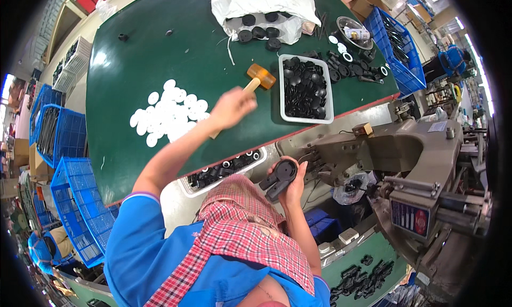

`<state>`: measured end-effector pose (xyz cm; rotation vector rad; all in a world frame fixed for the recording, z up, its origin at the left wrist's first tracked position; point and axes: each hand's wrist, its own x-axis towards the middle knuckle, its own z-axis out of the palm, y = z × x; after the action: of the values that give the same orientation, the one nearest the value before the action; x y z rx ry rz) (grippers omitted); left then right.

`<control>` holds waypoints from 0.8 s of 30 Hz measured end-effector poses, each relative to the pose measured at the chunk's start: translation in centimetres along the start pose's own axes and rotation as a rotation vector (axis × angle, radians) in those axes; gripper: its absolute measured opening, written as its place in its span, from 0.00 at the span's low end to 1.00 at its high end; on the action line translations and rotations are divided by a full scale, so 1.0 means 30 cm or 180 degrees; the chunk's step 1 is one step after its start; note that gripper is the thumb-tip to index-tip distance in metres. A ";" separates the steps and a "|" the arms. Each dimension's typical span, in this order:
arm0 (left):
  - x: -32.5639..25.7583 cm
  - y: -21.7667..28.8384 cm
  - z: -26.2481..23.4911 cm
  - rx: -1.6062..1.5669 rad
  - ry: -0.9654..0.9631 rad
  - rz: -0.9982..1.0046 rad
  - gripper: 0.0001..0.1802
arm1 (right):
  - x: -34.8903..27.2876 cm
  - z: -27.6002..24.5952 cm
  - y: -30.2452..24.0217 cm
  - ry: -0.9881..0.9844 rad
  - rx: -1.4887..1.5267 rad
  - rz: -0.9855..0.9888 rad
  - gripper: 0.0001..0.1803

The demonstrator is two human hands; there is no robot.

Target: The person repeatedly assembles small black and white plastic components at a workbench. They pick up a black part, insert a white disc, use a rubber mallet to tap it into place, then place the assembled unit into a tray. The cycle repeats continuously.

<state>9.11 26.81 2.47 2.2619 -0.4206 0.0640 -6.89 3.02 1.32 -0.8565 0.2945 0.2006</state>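
Note:
My left hand [234, 107] is closed round the wooden handle of a mallet [261, 77] with an amber head, above the green table [213, 56]. Just left of that hand lies a pile of white discs [170, 112]. Off the table's front edge, my right hand [292, 187] grips a black plastic part [281, 176], which has a round, cup-like end and a straight arm. A white bin of black round caps [305, 88] stands on the table right of the mallet. Below the table edge, another white tray [260, 160] holds black parts with white rings.
A white sack [266, 0] with black round pieces at its mouth lies at the table's far side. Loose black parts [352, 67] and a bowl [354, 32] sit at the right end. A grey machine [421, 147] stands close on my right. Blue crates [80, 211] line the left.

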 end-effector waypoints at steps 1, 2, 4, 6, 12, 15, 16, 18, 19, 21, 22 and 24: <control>0.105 -0.060 -0.017 0.0224 0.0529 0.0153 0.15 | 0.004 -0.001 -0.004 0.0009 -0.0003 0.0061 0.35; 0.213 -0.178 -0.014 0.0691 0.1060 0.0238 0.18 | -0.004 0.007 -0.012 0.0014 -0.0015 0.0118 0.35; 0.430 -0.294 -0.020 0.1332 0.1296 -0.0231 0.29 | 0.011 0.008 -0.015 0.0139 -0.0035 0.0285 0.34; 0.589 -0.434 -0.001 0.2113 0.1627 -0.0403 0.35 | 0.039 -0.002 -0.008 0.0174 -0.0064 0.0360 0.35; 0.659 -0.538 -0.019 0.1520 0.1765 -0.0358 0.27 | 0.012 -0.016 -0.050 0.0351 -0.0026 0.0238 0.35; 0.486 -0.259 -0.043 -0.2417 0.0201 -0.0527 0.31 | 0.044 -0.022 -0.073 0.0521 0.0138 0.0279 0.37; 0.410 -0.152 -0.051 -0.2826 -0.0048 -0.0368 0.32 | 0.063 -0.025 -0.069 0.0553 0.0053 0.0218 0.38; 0.283 0.012 -0.072 -0.3212 -0.0410 0.0029 0.34 | 0.098 0.025 -0.114 0.0346 0.0001 0.0133 0.38; 0.210 0.089 -0.080 -0.3206 -0.0571 0.0254 0.34 | 0.084 0.062 -0.130 0.0320 -0.0057 0.0040 0.39; 0.090 0.228 -0.072 -0.3146 -0.0489 0.0271 0.35 | 0.104 0.108 -0.162 -0.0009 -0.0366 -0.0481 0.38; 0.036 0.278 -0.061 -0.2950 -0.0589 0.0459 0.35 | 0.113 0.123 -0.184 -0.0167 -0.0408 -0.0620 0.38; -0.041 0.367 -0.033 -0.1131 -0.0455 0.1338 0.35 | 0.102 0.124 -0.190 0.0063 -0.0826 -0.1043 0.38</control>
<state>4.50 21.16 10.88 1.8059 -0.9054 0.0391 -1.70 2.41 6.66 -1.1502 0.1440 -0.0775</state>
